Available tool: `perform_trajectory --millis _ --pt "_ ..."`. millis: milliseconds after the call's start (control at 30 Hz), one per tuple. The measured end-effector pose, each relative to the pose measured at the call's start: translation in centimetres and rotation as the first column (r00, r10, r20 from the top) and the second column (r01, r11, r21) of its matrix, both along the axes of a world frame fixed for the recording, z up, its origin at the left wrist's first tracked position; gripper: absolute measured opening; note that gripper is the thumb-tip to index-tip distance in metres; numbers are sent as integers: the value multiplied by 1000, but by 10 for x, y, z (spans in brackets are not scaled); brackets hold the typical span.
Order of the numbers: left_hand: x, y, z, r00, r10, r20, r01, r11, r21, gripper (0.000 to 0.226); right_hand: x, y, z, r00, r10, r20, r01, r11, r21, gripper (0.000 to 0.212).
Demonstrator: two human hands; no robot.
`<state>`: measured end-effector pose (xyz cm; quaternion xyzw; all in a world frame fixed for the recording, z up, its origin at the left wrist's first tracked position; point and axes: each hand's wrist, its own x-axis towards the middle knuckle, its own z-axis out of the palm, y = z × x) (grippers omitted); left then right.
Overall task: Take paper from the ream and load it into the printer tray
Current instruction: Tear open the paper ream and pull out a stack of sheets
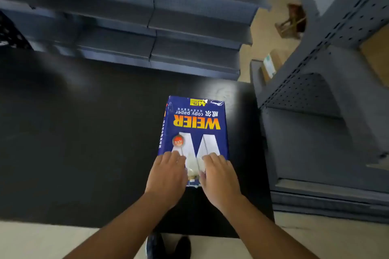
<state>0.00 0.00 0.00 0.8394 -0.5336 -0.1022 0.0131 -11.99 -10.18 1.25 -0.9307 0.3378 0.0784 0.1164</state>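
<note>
Grey metal shelving fills the back of the room from ten to one o'clock, with a pegboard rack off at three; tan floor shows between them. Right in front of me sits a black table, and the ream lies flat on it just right of centre, blue wrapper up, its "WEIER copy paper" lettering upside down from where I look. My left hand is palm down on the near left corner of the pack at seven o'clock, fingers close together and lying along the wrapper; my right hand mirrors it at five o'clock, fingers likewise pressed side by side. Between the two hands the wrapper looks torn open, pale paper showing; whether either thumb is pinching the wrap, I cannot tell. Dark shoes peek out at six o'clock.
</note>
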Motion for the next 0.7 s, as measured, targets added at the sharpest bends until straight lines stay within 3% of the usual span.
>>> perform_trajectory --millis 100,333,533,700 --pt "3 -16 -19 998 36 -48 -38 998 -59 28 9 -16 -25 999 2 42 -2 1000 11 34" --pt "-2 -22 -37 996 51 -77 -52 999 -10 27 20 -26 -46 998 -53 40 48 992 115 28" --pt "0 -21 -37 993 26 -115 -26 1000 -2 31 27 -24 -52 959 -272 82 251 945 209 20" --pt "2 -14 -37 993 27 -116 -29 999 -17 45 27 -19 -54 918 -384 99 360 912 195 12"
